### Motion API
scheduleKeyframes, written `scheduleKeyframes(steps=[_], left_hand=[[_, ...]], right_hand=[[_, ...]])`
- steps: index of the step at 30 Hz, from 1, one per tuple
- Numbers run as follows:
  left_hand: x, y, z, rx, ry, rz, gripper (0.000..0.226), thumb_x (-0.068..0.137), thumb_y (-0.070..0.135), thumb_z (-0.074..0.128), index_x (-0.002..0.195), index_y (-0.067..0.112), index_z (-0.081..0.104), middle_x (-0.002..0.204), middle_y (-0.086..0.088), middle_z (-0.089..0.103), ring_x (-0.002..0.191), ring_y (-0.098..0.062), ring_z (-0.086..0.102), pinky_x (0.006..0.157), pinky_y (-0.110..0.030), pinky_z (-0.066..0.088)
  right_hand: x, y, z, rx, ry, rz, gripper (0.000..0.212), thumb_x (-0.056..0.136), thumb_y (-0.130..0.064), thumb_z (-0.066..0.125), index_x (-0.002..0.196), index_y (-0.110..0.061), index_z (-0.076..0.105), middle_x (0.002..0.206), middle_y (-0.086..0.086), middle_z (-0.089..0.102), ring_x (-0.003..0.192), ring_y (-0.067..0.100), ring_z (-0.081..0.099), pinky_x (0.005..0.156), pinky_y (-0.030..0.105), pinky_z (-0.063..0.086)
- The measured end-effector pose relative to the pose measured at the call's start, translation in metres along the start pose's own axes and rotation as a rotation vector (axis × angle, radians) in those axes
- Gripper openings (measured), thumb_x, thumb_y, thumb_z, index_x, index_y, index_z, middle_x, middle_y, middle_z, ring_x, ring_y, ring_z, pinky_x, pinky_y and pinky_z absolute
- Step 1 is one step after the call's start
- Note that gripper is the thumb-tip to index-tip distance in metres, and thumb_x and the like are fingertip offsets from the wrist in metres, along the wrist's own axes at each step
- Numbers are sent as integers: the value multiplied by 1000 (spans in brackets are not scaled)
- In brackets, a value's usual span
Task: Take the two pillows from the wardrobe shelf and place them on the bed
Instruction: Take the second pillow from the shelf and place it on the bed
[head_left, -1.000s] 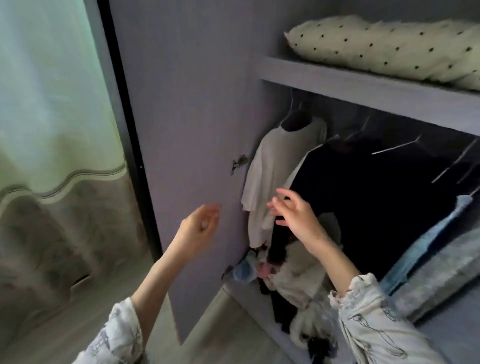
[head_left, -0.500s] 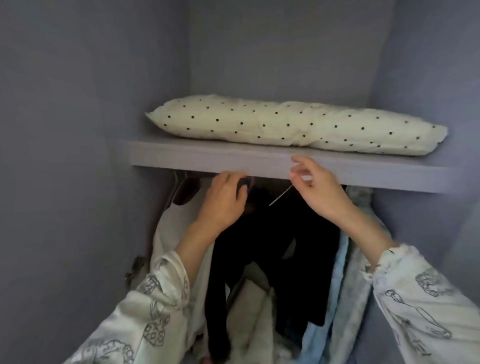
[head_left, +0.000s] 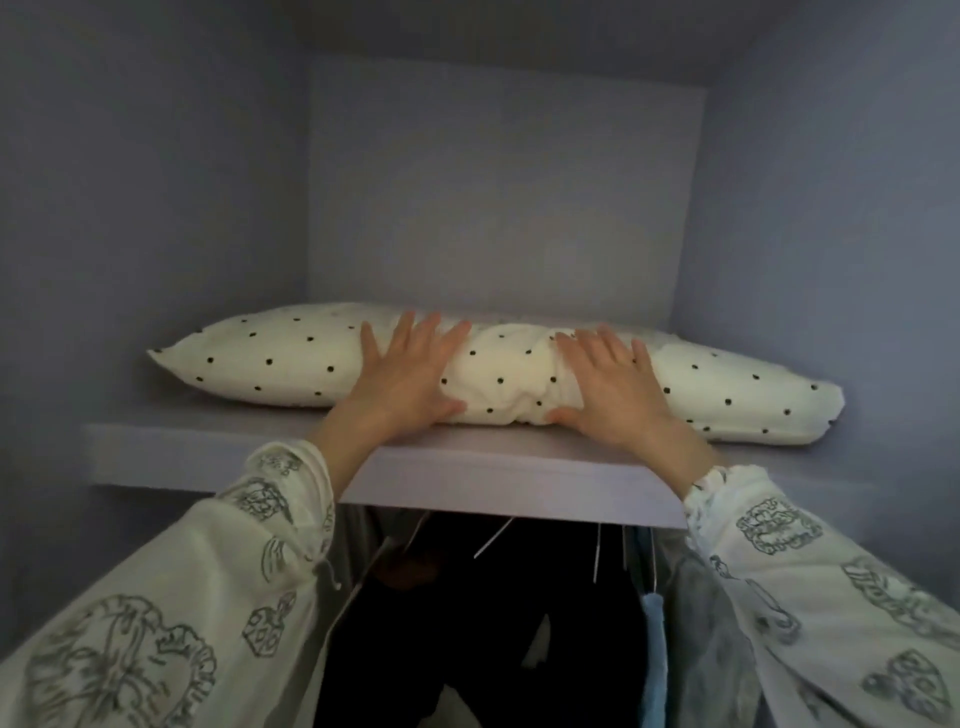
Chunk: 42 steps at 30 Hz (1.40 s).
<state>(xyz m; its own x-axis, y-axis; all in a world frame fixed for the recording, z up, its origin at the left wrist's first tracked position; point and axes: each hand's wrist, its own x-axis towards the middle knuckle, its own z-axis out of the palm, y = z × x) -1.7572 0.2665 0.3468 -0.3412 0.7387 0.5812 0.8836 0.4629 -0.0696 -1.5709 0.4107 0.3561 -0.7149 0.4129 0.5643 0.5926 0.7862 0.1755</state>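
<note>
From the head camera, both hands rest on top of the pillow, a cream one with small black dots that lies lengthwise on the wardrobe shelf. The left hand lies flat with fingers spread over the pillow's upper side and the thumb tucked at its front edge, low against the shelf board. The right hand lies just beside it in the same way, fingers fanned over the top, thumb at the front edge. Between the two hands the fabric bunches into folds. Neither hand has closed: they press on the pillow with open palms, fingers not curled around it. To the outer side of each hand the pillow runs on, its left corner and its right end both touching the shelf. Only one pillow can be told apart here (whether a second lies behind it, I cannot tell). Below the hands, under the shelf, dark clothes hang on hangers, with a blue garment under the right wrist. Printed sleeves cover both forearms.
</note>
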Motion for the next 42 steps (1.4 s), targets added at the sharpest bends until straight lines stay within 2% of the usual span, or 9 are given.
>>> scheduleKeyframes(steps=[6, 9, 13, 18, 25, 28, 34, 38, 42], left_hand=[[28, -5, 15, 134, 37, 42, 90, 68, 57, 64, 141, 37, 16, 140, 0, 41, 128, -27, 37, 104, -58, 21], [27, 0, 14, 156, 90, 51, 73, 73, 46, 63, 137, 34, 30, 124, -2, 55, 114, -27, 50, 98, -49, 30], [13, 9, 10, 190, 146, 50, 60, 77, 41, 59, 132, 32, 37, 114, -1, 60, 106, -26, 55, 92, -40, 32], [-20, 21, -12, 135, 211, 67, 57, 77, 43, 60, 129, 32, 41, 109, 0, 62, 103, -25, 56, 91, -39, 31], [-113, 42, -51, 132, 408, 147, 58, 64, 40, 73, 117, 24, 56, 89, -5, 68, 82, -29, 61, 84, -42, 39], [-145, 52, -51, 137, 454, 121, 58, 58, 41, 77, 110, 20, 60, 81, -6, 66, 74, -28, 61, 77, -41, 44], [-195, 77, -33, 121, 460, 174, 73, 65, 78, 46, 101, 17, 61, 73, -8, 57, 62, -26, 54, 60, -35, 45], [-217, 98, -17, 136, 399, 153, 73, 55, 67, 70, 101, 16, 46, 76, -7, 56, 64, -23, 53, 57, -32, 42], [-210, 100, -27, 124, 361, 259, 64, 66, 67, 53, 101, 13, 50, 90, -6, 59, 75, -24, 55, 67, -34, 45]], right_hand=[[29, 3, 27, -94, 31, -24, 90, 73, -58, 64, 144, -25, 18, 144, 2, 36, 132, 27, 34, 107, 58, 17], [33, -1, 30, -103, 82, -18, 69, 75, -48, 64, 132, -21, 37, 131, 3, 50, 121, 28, 47, 104, 52, 24], [26, -4, 26, -78, 125, -21, 47, 79, -39, 59, 122, -21, 50, 120, 2, 60, 111, 28, 55, 97, 42, 32], [-10, -9, 9, 1, 232, 10, 46, 74, -37, 64, 115, -21, 56, 112, 2, 65, 106, 26, 58, 98, 37, 30], [-98, -23, -24, 129, 488, -58, 40, 60, -21, 77, 97, -12, 67, 88, 7, 71, 83, 30, 66, 92, 45, 41], [-129, -32, -25, 154, 529, -50, 40, 57, -16, 70, 97, -11, 66, 92, 6, 70, 86, 29, 65, 93, 46, 40], [-186, -25, 4, 99, 564, -124, 60, 54, -16, 73, 112, -12, 59, 119, 11, 64, 118, 25, 48, 107, 49, 24], [-201, -18, 10, -46, 437, -77, 92, 47, -23, 83, 129, -19, 43, 137, 8, 53, 129, 26, 43, 111, 60, 14], [-196, -14, 9, -80, 442, -79, 100, 45, -13, 81, 137, -21, 41, 138, 7, 52, 128, 28, 43, 108, 63, 14]])
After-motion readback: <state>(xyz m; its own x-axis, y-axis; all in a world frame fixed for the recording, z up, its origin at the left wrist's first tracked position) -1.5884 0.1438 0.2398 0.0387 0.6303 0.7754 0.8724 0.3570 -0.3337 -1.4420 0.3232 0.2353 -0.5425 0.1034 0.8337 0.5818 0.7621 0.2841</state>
